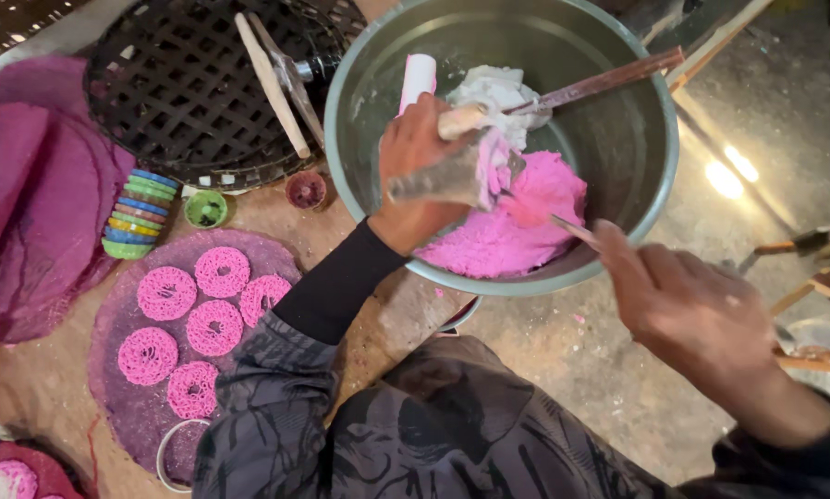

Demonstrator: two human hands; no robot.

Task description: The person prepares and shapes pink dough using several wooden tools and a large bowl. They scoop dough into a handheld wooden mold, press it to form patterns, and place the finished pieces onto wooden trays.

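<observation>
The right hand point(688, 300) is closest. Its fingers are pinched around a thin stick point(577, 231), and the tip pokes into the pink dough point(517, 217). It looks like the stick is there to push or scrape the dough.

A bit further out, the left hand point(415, 171) reaches over the rim of the big metal bowl point(660, 139). Its fingers are closed around a flat, doughy scraper point(443, 176) and a pale handle, held low so the dough stays over the bowl. The pink dough lies in the bottom of the bowl, just beside this hand. A lump of white dough point(494, 92) sits past the fingers, with a long brown stick point(609, 81) leaning on the rim.

To the left of the left hand, round pink lacy cakes point(213, 310) lie spread apart on a purple mat point(110, 333), likely so they do not stick. A stack of coloured rings point(140, 214) stands beyond them, and a black woven tray point(179, 88) is furthest.
</observation>
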